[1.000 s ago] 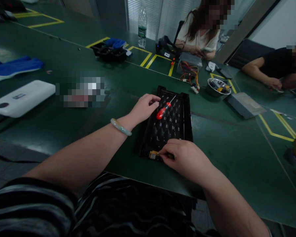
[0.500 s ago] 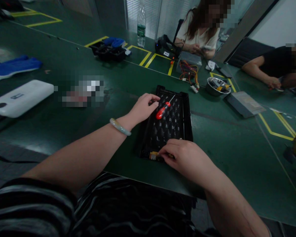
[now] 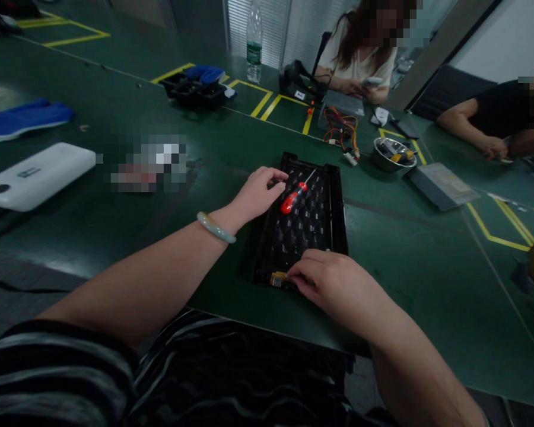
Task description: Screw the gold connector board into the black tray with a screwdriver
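Observation:
A black plastic panel (image 3: 309,228) with a raised diamond pattern and rims along its sides lies in front of me. On it rests a screwdriver (image 3: 289,203) with a red handle, its shaft pointing away from me. My left hand (image 3: 261,193) is at the panel's left rim, thumb and fingers apart, close to the screwdriver without holding it. At the near end, my right hand (image 3: 323,274) has its fingertips pinched together beside a small yellow piece with a pale label (image 3: 277,279). What sits in that pinch is hidden by the fingers.
Ahead to the right are a power supply with coloured wires (image 3: 342,127), a metal bowl (image 3: 394,155) of parts and a grey flat box (image 3: 442,187). A white power bank-like block (image 3: 40,177) lies left. A bottle (image 3: 254,47) stands behind. Two people sit across.
Both my hands, the panel and the screwdriver stay practically where they were. Across the table, the seated person's hands and the object in them have shifted slightly.

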